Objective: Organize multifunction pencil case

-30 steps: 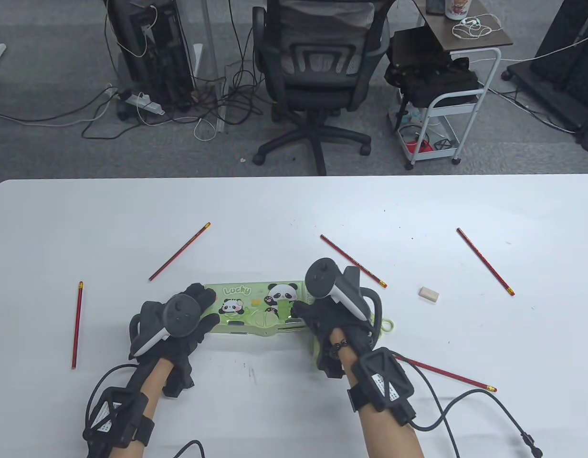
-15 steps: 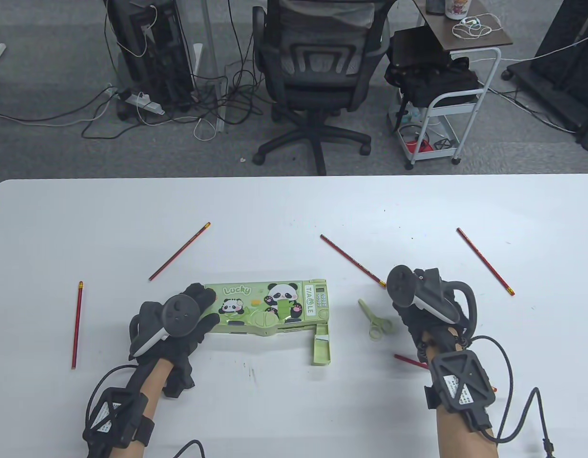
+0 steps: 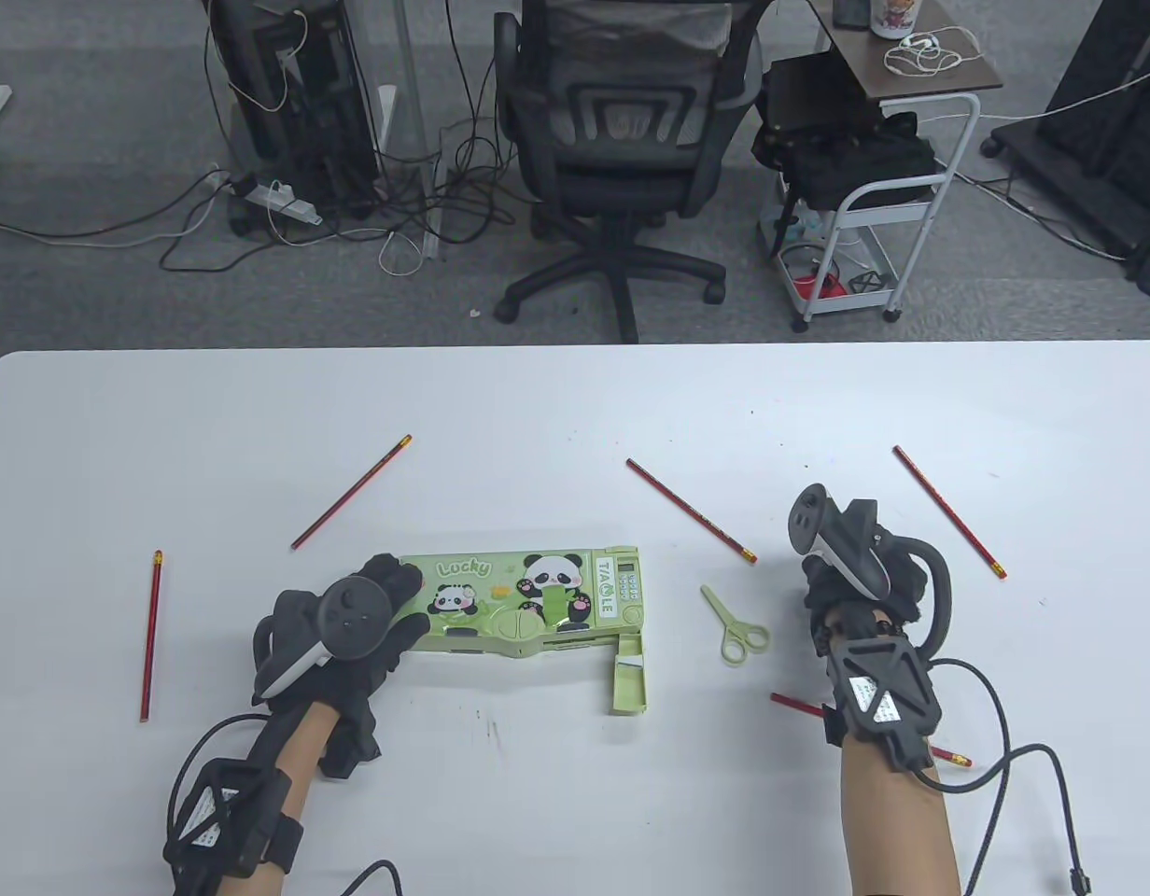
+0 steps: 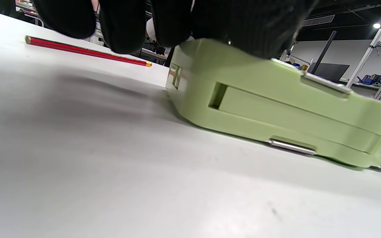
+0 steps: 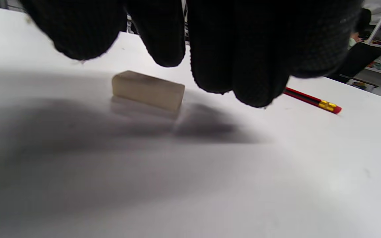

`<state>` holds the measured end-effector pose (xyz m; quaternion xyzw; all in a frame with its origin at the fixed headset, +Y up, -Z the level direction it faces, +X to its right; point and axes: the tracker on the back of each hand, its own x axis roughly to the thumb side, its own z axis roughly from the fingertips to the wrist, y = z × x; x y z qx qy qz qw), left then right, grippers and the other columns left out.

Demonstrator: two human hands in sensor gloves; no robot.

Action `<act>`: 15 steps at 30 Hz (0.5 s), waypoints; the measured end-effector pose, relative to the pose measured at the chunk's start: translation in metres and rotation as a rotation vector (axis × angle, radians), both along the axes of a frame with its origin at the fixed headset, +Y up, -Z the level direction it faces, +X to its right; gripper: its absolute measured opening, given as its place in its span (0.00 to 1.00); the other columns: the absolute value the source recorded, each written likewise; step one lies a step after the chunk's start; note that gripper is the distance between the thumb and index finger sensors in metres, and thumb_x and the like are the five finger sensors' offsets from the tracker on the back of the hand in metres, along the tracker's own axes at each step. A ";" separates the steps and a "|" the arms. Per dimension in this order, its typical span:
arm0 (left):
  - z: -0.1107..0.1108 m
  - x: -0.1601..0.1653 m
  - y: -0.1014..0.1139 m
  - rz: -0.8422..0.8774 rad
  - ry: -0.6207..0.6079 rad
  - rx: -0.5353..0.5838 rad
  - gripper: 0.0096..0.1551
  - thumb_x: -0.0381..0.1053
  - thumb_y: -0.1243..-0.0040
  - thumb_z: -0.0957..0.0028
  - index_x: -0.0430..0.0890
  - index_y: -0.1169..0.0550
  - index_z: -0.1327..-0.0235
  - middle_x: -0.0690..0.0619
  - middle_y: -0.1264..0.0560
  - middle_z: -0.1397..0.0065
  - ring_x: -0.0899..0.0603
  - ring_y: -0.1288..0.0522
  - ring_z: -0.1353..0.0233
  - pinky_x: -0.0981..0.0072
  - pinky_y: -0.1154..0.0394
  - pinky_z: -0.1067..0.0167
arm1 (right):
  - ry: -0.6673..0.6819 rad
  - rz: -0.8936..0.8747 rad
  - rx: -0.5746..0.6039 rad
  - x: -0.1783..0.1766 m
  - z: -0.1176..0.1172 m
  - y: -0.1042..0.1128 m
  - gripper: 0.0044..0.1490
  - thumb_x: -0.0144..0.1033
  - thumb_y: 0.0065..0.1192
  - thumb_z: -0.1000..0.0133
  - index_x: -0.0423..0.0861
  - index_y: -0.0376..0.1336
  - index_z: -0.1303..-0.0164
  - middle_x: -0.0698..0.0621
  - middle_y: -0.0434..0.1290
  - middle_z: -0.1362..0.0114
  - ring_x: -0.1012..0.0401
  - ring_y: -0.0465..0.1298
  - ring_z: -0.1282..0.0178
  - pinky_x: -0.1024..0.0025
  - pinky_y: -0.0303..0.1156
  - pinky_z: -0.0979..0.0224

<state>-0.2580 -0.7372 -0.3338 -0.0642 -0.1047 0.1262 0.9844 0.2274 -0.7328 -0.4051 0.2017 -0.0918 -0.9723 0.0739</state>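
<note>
The green panda pencil case (image 3: 528,597) lies near the table's front edge, with a small side drawer (image 3: 628,683) swung out at its right end. My left hand (image 3: 398,602) rests flat on the case's left end; in the left wrist view its fingers (image 4: 124,23) lie over the case (image 4: 276,109). My right hand (image 3: 850,583) hovers to the right of the case. In the right wrist view its fingers (image 5: 236,49) hang just above a beige eraser (image 5: 147,90) without touching it, and they hold nothing. Green scissors (image 3: 738,625) lie between the case and my right hand.
Red pencils lie scattered: one at the far left (image 3: 151,635), one behind the case on the left (image 3: 351,492), one behind it on the right (image 3: 692,511), one at the right (image 3: 948,511), one partly under my right forearm (image 3: 799,706). An office chair (image 3: 622,140) stands beyond the far edge.
My right hand left the case's right end and moved right to above the eraser, uncovering the swung-out drawer and the scissors. The left hand has stayed on the case.
</note>
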 end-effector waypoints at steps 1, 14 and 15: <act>0.000 0.000 0.000 0.000 0.000 0.000 0.35 0.56 0.41 0.41 0.49 0.33 0.21 0.42 0.38 0.12 0.27 0.33 0.18 0.23 0.35 0.31 | -0.014 0.011 -0.017 -0.002 -0.003 -0.003 0.41 0.55 0.60 0.47 0.43 0.66 0.29 0.35 0.77 0.34 0.39 0.83 0.44 0.47 0.81 0.41; 0.000 0.001 0.000 -0.005 0.002 -0.001 0.35 0.56 0.41 0.41 0.49 0.33 0.21 0.42 0.38 0.12 0.26 0.33 0.18 0.23 0.35 0.31 | -0.079 0.005 0.005 -0.005 -0.003 -0.008 0.35 0.46 0.69 0.47 0.41 0.69 0.33 0.32 0.75 0.34 0.40 0.82 0.43 0.48 0.80 0.39; 0.000 0.001 0.000 0.000 0.004 -0.004 0.35 0.56 0.41 0.41 0.49 0.33 0.21 0.42 0.38 0.11 0.26 0.33 0.18 0.23 0.35 0.31 | -0.054 -0.024 0.019 -0.003 0.000 -0.005 0.35 0.45 0.69 0.48 0.41 0.69 0.33 0.32 0.74 0.34 0.40 0.82 0.43 0.47 0.80 0.39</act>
